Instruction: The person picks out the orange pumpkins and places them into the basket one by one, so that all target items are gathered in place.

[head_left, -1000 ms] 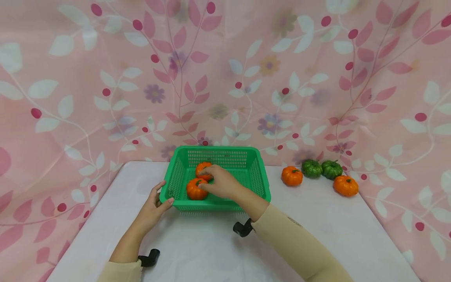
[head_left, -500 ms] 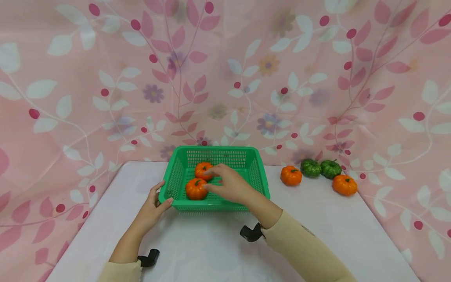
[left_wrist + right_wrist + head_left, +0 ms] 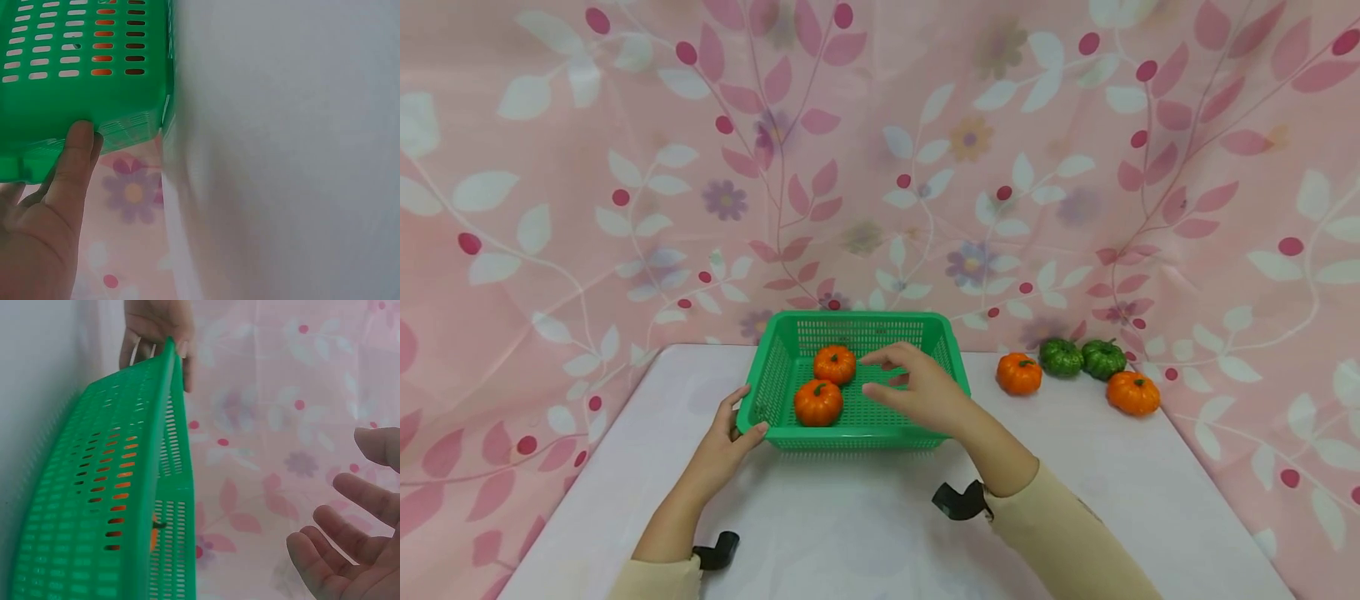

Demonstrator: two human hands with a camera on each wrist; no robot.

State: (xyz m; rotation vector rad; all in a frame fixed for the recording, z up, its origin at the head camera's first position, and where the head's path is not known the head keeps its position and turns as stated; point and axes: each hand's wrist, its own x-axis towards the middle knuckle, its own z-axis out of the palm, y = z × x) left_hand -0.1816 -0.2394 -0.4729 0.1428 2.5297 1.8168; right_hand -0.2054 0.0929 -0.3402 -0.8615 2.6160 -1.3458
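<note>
A green plastic basket (image 3: 865, 433) with slotted walls stands upright on the table. My left hand (image 3: 721, 446) grips its near left corner; in the left wrist view the thumb (image 3: 78, 147) lies against the outer wall. Inside, toward the left, sit two small orange pumpkins, one nearer (image 3: 818, 403) and one farther back (image 3: 834, 365). Over the right half of the basket hovers my right hand (image 3: 928, 390), fingers loosely bent and holding nothing, a gap away from both pumpkins. The right wrist view shows those fingers (image 3: 350, 537) spread apart beyond the basket rim.
Right of the basket on the white table (image 3: 850, 517) are two more orange pumpkins (image 3: 1019, 374) (image 3: 1133, 393). Two green pumpkins (image 3: 1062, 357) (image 3: 1103, 359) stand side by side between them, slightly farther back. A pink floral curtain (image 3: 880, 167) hangs behind the table.
My right hand has let go of the orange pumpkins' area and drawn back to the right, away from them. The pumpkins, basket and left hand stay in place.
</note>
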